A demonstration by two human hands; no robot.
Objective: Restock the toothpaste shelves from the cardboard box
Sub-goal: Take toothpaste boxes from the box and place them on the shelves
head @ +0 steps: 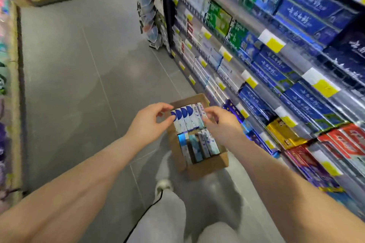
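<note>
The left hand (147, 124) and right hand (221, 126) clamp a row of toothpaste packs (186, 120) above the cardboard box (209, 166). It is probably best to squeeze evenly and keep the row level.

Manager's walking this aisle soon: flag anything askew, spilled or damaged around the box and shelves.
Only one thing: in the brown cardboard box on the floor, the near row of white-and-blue toothpaste cartons leans at uneven angles, unlike the flush row gripped between the left hand and right hand. No spill or damage shows.
</note>
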